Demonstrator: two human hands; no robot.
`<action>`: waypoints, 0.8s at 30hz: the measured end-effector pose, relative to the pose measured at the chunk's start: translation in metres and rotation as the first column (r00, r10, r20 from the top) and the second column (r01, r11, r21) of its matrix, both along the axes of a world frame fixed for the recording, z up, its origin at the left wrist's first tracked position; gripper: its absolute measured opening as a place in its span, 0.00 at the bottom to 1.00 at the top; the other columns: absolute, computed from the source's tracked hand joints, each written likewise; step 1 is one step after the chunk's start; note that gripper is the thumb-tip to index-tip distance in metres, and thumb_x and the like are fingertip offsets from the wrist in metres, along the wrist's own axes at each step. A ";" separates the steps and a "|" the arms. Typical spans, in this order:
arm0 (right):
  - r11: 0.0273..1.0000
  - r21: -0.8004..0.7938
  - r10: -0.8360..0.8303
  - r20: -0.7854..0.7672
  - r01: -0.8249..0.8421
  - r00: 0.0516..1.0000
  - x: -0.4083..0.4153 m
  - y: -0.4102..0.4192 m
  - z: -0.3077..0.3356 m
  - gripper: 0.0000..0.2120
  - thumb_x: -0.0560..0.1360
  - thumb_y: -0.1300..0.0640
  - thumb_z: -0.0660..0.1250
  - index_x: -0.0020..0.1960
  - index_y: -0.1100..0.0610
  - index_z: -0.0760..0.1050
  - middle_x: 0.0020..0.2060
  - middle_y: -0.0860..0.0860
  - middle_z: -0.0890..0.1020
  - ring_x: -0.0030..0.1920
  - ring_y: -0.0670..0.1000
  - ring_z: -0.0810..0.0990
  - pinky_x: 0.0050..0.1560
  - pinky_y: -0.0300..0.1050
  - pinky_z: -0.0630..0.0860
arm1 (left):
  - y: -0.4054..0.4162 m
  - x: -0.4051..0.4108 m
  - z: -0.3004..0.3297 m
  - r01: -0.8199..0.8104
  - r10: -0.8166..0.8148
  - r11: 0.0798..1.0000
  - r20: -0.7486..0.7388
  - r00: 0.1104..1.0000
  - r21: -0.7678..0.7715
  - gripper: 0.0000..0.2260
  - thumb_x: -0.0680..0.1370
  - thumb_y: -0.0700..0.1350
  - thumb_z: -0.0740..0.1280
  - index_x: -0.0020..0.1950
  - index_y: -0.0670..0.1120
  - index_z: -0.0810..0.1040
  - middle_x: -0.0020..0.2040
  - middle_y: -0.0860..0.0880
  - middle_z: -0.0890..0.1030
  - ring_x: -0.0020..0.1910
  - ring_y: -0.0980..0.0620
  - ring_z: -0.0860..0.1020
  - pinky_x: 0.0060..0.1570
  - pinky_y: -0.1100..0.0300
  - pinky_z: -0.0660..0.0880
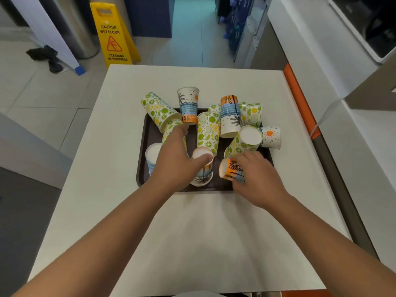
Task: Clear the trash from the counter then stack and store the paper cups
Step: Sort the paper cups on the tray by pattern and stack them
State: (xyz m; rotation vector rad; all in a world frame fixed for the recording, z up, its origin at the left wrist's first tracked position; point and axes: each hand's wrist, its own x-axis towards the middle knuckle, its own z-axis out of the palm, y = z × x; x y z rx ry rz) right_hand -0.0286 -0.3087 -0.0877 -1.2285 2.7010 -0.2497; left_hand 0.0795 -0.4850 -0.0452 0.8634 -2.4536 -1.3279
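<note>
Several printed paper cups lie jumbled on a dark brown tray (142,146) in the middle of a white counter (192,232). Some cups carry a lime pattern (207,131), others a beach print (188,106). My left hand (173,159) reaches over the tray, its thumb resting on the white base of an upside-down beach cup (202,168) and its fingers spread over cups beneath. My right hand (257,179) grips an orange beach cup (230,169) that lies on its side at the tray's front right.
A yellow wet-floor sign (112,33) stands on the tiled floor beyond the counter's far left corner. A white counter with an orange edge strip (300,99) runs along the right. A metal bin (79,28) stands at the far left.
</note>
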 end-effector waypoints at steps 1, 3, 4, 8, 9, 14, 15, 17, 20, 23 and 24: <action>0.994 -0.102 -0.036 0.026 0.038 0.999 0.002 0.000 0.009 0.27 0.70 0.52 0.70 0.68 0.51 0.69 0.59 0.48 0.74 0.60 0.51 0.70 0.53 0.45 0.69 | -0.006 -0.004 0.009 -0.012 0.012 1.000 -0.024 1.000 0.012 0.35 0.69 0.50 0.77 0.73 0.48 0.65 0.70 0.52 0.71 0.69 0.54 0.69 0.66 0.57 0.68; 0.943 -0.304 -0.110 0.092 0.133 0.990 0.004 -0.001 0.030 0.27 0.68 0.52 0.72 0.66 0.50 0.70 0.57 0.47 0.75 0.58 0.49 0.72 0.50 0.43 0.70 | -0.021 -0.017 0.024 -0.046 0.046 0.999 -0.063 0.997 0.011 0.31 0.70 0.50 0.76 0.70 0.47 0.69 0.66 0.52 0.74 0.65 0.55 0.72 0.61 0.58 0.71; 0.900 -0.394 -0.141 0.135 0.184 0.981 0.004 -0.004 0.039 0.27 0.68 0.52 0.73 0.65 0.49 0.71 0.57 0.45 0.75 0.58 0.47 0.73 0.50 0.40 0.71 | -0.031 -0.027 0.029 -0.067 0.067 0.998 -0.071 0.995 0.003 0.30 0.71 0.50 0.76 0.69 0.46 0.70 0.65 0.51 0.75 0.62 0.55 0.73 0.59 0.59 0.72; 0.659 -0.667 -0.161 0.326 0.347 0.932 0.005 -0.024 0.073 0.25 0.68 0.52 0.75 0.63 0.49 0.71 0.58 0.45 0.75 0.56 0.40 0.76 0.49 0.27 0.73 | -0.068 -0.076 0.026 -0.118 0.118 0.990 -0.009 0.993 -0.072 0.26 0.73 0.50 0.74 0.67 0.43 0.72 0.62 0.47 0.77 0.58 0.51 0.76 0.52 0.59 0.72; 0.610 -0.699 -0.155 0.356 0.373 0.921 0.007 -0.031 0.078 0.25 0.69 0.52 0.75 0.63 0.49 0.71 0.58 0.45 0.76 0.57 0.40 0.76 0.51 0.27 0.73 | -0.075 -0.088 0.020 -0.114 0.118 0.989 0.034 0.992 -0.091 0.26 0.73 0.50 0.73 0.67 0.43 0.72 0.62 0.46 0.77 0.59 0.50 0.76 0.50 0.60 0.71; 0.492 -0.740 -0.110 0.469 0.458 0.876 0.017 -0.055 0.078 0.28 0.70 0.55 0.75 0.66 0.48 0.68 0.59 0.43 0.76 0.58 0.39 0.76 0.51 0.30 0.75 | -0.093 -0.128 -0.010 -0.018 0.064 0.981 0.239 0.969 -0.192 0.25 0.73 0.49 0.72 0.66 0.39 0.71 0.62 0.42 0.76 0.60 0.44 0.75 0.45 0.60 0.67; 0.480 -0.742 -0.097 0.485 0.468 0.869 0.019 -0.058 0.075 0.28 0.69 0.56 0.75 0.66 0.49 0.68 0.59 0.43 0.76 0.57 0.38 0.76 0.52 0.31 0.75 | -0.096 -0.134 -0.016 0.008 0.050 0.977 0.265 0.963 -0.213 0.25 0.73 0.48 0.72 0.66 0.38 0.71 0.62 0.41 0.77 0.61 0.43 0.75 0.46 0.59 0.68; 0.479 -0.740 -0.080 0.498 0.472 0.863 0.021 -0.061 0.068 0.29 0.69 0.56 0.75 0.66 0.49 0.68 0.59 0.43 0.75 0.58 0.39 0.76 0.54 0.36 0.77 | -0.101 -0.144 -0.026 0.046 0.032 0.974 0.332 0.943 -0.224 0.25 0.74 0.45 0.71 0.67 0.37 0.69 0.64 0.40 0.75 0.63 0.42 0.74 0.48 0.58 0.69; 0.517 -0.722 -0.070 0.500 0.460 0.863 0.022 -0.063 0.057 0.29 0.68 0.55 0.75 0.66 0.47 0.69 0.60 0.44 0.75 0.58 0.42 0.76 0.54 0.38 0.77 | -0.108 -0.157 -0.038 0.044 0.047 0.973 0.384 0.922 -0.225 0.32 0.73 0.50 0.73 0.68 0.37 0.64 0.66 0.39 0.72 0.65 0.41 0.72 0.56 0.53 0.71; 0.618 -0.665 -0.056 0.495 0.419 0.867 0.018 -0.062 0.046 0.29 0.68 0.56 0.76 0.65 0.49 0.69 0.59 0.47 0.75 0.59 0.43 0.75 0.53 0.32 0.75 | -0.111 -0.170 -0.048 0.021 0.067 0.973 0.363 0.929 -0.231 0.37 0.71 0.55 0.74 0.70 0.38 0.60 0.65 0.39 0.72 0.64 0.40 0.72 0.58 0.50 0.71; 0.653 -0.643 -0.052 0.489 0.401 0.870 0.016 -0.062 0.043 0.28 0.67 0.56 0.76 0.64 0.49 0.69 0.59 0.47 0.75 0.59 0.43 0.75 0.53 0.31 0.74 | -0.112 -0.175 -0.050 0.016 0.068 0.973 0.354 0.933 -0.231 0.38 0.71 0.56 0.74 0.70 0.38 0.59 0.65 0.39 0.73 0.63 0.40 0.73 0.57 0.51 0.72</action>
